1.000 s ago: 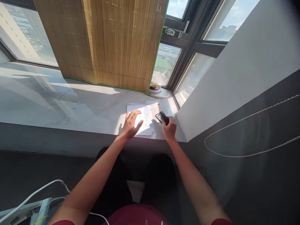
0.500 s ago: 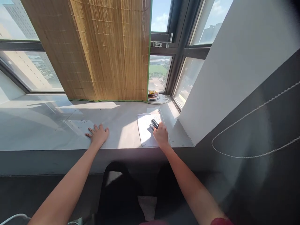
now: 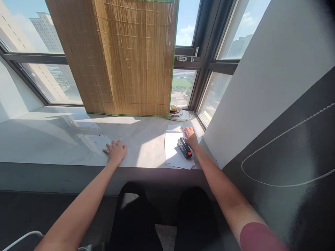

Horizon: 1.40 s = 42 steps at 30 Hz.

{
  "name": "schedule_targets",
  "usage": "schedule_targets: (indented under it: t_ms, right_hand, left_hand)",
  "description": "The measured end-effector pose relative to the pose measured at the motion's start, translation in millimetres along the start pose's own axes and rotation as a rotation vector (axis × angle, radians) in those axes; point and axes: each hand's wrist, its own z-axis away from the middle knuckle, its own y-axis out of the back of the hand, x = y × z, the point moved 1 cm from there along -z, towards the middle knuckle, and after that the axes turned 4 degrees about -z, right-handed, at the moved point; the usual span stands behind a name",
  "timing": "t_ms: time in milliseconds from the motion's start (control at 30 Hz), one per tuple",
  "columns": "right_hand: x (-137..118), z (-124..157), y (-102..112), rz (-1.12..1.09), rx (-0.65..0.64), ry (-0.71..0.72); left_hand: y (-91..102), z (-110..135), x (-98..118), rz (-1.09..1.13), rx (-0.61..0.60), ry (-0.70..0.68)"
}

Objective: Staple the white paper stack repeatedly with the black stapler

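My left hand [image 3: 115, 152] lies flat on the pale window sill with its fingers spread, beside a sheet with small dark marks [image 3: 97, 140]. My right hand [image 3: 191, 137] is at the upper right of a stack of white paper [image 3: 172, 150], its fingers bent and a little apart, with nothing visible in them. Just below that hand a black stapler [image 3: 184, 148] with an orange-red patch at its near end rests on the paper. A small dark object [image 3: 181, 128] lies near the fingertips, too small to name.
Stacked plates [image 3: 178, 113] stand in the window corner. A bamboo blind [image 3: 125, 62] hangs in front of the window down to the sill [image 3: 149, 139]. A slanted white wall [image 3: 251, 83] and a looped bead cord [image 3: 258, 179] are on the right. My knees are below the sill's edge.
My right hand has let go of the stapler, which now lies on the paper, and has moved up and to the right. My left hand stays flat on the sill. The view has shifted.
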Motion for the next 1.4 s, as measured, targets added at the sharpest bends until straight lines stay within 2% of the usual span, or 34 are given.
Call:
schedule_targets:
  t_ms: [67, 200, 367, 500, 600, 833, 933, 1067, 1400]
  right_hand:
    - [0, -14, -17, 0.018, -0.090, -0.029]
    - [3, -17, -47, 0.037, -0.084, -0.094]
    - [15, -23, -54, 0.049, -0.119, -0.133]
    - [0, -28, -62, 0.063, -0.164, -0.063]
    - [-34, -27, -89, 0.103, -0.244, 0.025]
    - [-156, -29, -195, 0.156, -0.433, 0.120]
    - [-196, -32, -223, 0.163, -0.552, 0.171]
    - [-216, -32, -230, 0.166, -0.610, 0.215]
    - [-213, -30, -223, 0.172, -0.623, 0.227]
  left_hand:
    - [2.8, 2, 0, 0.006, -0.034, -0.002]
    - [3.0, 4, -2, 0.004, -0.044, -0.003]
    - [-3.6, 3, -2, -0.011, 0.003, -0.010]
    - [-8.4, 4, -1, -0.017, 0.026, -0.013]
    - [-10.7, 4, -1, -0.002, 0.048, -0.018]
    - [-5.9, 3, -9, 0.117, 0.043, 0.018]
    - [-2.6, 2, -12, 0.140, 0.032, 0.036]
    - [-1.3, 0, -13, 0.128, 0.004, 0.021]
    - [-1.1, 2, -11, 0.087, -0.003, 0.015]
